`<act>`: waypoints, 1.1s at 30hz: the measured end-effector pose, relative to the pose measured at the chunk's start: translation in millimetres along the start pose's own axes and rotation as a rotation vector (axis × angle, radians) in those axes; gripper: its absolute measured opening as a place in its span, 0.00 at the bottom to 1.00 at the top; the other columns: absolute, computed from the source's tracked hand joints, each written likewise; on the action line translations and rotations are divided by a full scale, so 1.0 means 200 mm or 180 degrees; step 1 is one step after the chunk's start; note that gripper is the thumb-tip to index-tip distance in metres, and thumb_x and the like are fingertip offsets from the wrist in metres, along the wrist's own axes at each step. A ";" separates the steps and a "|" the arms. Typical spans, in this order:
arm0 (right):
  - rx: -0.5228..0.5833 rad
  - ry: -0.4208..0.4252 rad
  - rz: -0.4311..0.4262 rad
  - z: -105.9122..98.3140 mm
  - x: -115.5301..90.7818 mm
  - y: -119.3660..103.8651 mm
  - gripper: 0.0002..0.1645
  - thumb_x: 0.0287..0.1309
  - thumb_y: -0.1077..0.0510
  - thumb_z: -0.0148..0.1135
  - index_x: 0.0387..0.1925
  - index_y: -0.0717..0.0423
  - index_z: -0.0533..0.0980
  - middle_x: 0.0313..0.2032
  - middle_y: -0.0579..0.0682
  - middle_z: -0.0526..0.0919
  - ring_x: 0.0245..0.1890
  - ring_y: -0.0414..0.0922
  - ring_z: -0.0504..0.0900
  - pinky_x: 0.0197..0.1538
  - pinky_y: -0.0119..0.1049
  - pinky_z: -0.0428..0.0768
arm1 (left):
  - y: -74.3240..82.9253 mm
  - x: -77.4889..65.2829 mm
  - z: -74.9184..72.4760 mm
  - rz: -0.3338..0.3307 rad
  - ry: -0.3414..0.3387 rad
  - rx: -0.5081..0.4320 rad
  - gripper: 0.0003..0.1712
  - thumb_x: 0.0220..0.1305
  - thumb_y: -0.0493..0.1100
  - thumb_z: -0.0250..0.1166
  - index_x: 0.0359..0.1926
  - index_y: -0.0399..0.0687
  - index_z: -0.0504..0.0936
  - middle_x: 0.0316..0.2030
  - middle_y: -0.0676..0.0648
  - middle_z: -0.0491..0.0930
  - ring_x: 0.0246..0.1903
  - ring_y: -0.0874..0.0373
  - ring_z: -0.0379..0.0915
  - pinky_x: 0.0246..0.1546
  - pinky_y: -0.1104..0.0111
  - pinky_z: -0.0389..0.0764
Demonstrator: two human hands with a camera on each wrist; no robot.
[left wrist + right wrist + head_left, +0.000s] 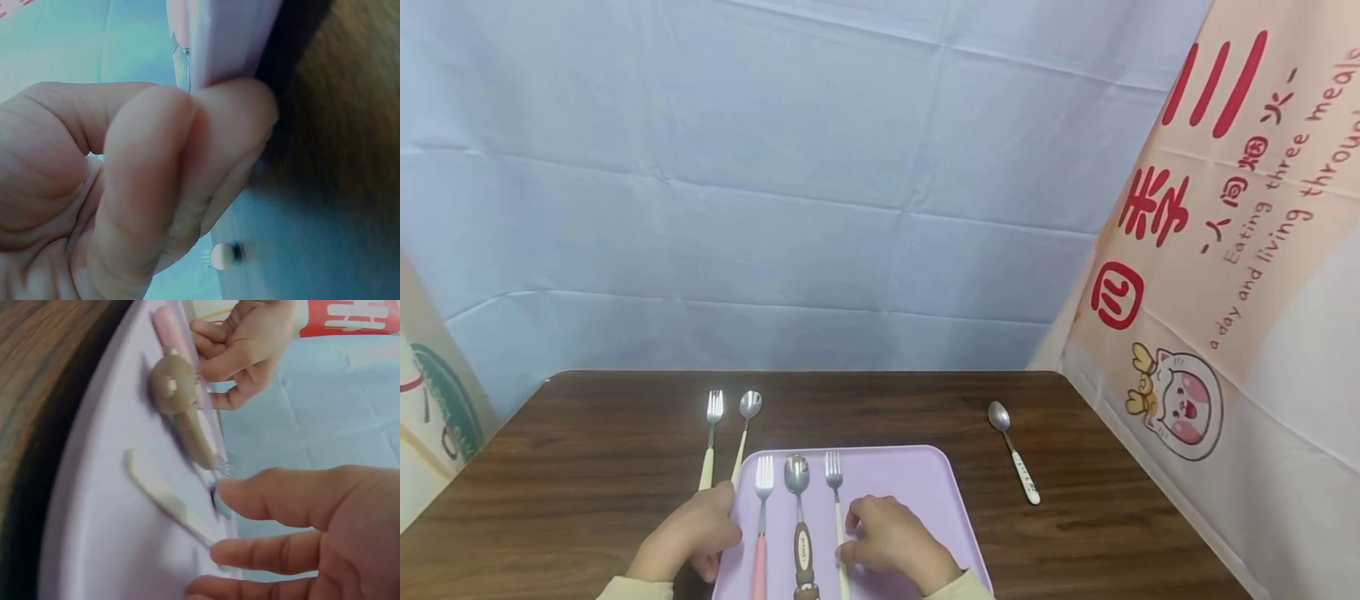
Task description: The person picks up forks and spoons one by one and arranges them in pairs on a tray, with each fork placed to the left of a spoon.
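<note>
My left hand holds the left edge of a lilac tray, its fingers bent against the rim in the left wrist view. On the tray lie a pink-handled fork, a spoon with a brown handle and a fork with a cream handle, side by side with their heads pointing away. My right hand hovers low over the tray beside the cream-handled fork. Its thumb and fingers are spread around that handle, with a gap between them in the right wrist view.
Left of the tray, another cream-handled fork and a cream-handled spoon lie on the dark wooden table. A spoon with a white patterned handle lies to the right. Pale blue cloth hangs behind the table.
</note>
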State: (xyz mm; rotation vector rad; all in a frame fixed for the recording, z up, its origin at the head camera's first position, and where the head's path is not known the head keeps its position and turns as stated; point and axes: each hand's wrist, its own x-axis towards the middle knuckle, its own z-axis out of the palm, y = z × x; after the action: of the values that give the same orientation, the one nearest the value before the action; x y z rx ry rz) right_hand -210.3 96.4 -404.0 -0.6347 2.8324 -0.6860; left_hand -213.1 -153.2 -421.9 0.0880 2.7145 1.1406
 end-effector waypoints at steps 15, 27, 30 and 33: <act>-0.0554 0.0153 -0.0138 -0.11 -0.01 -0.03 0.26 0.33 0.49 0.70 0.39 0.53 0.78 0.36 0.51 0.83 0.39 0.49 0.78 0.38 0.44 0.81 | -0.01 0.01 0.02 0.0037 -0.0010 0.0038 0.11 0.38 0.26 0.51 0.29 0.31 0.64 0.11 0.39 0.69 0.03 0.53 0.67 0.02 0.66 0.78; -0.0604 0.0179 -0.0073 -0.11 0.00 -0.06 0.27 0.32 0.48 0.71 0.40 0.53 0.78 0.36 0.52 0.83 0.38 0.50 0.78 0.36 0.44 0.82 | 0.00 0.00 0.00 0.0064 -0.0017 0.0092 0.11 0.38 0.25 0.51 0.29 0.30 0.64 0.11 0.39 0.69 0.03 0.53 0.68 0.02 0.67 0.78; -0.0557 0.0172 -0.0031 -0.12 0.00 -0.06 0.27 0.32 0.49 0.70 0.40 0.53 0.78 0.37 0.52 0.83 0.39 0.51 0.78 0.37 0.45 0.82 | 0.00 0.00 0.00 0.0071 -0.0022 0.0104 0.11 0.38 0.25 0.52 0.29 0.30 0.64 0.11 0.40 0.70 0.03 0.54 0.68 0.02 0.67 0.78; -0.0529 0.0186 -0.0042 -0.13 0.01 -0.04 0.27 0.33 0.49 0.70 0.40 0.54 0.78 0.37 0.52 0.83 0.40 0.51 0.78 0.39 0.46 0.82 | 0.01 -0.01 0.00 0.0070 -0.0022 0.0098 0.11 0.38 0.25 0.52 0.29 0.29 0.64 0.12 0.39 0.70 0.04 0.53 0.68 0.03 0.67 0.79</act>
State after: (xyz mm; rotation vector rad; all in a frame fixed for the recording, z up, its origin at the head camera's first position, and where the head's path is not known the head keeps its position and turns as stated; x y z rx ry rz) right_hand -214.4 99.2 -377.4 -0.6692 2.9644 -0.4819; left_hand -211.6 -151.5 -420.3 0.1263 2.7322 1.1023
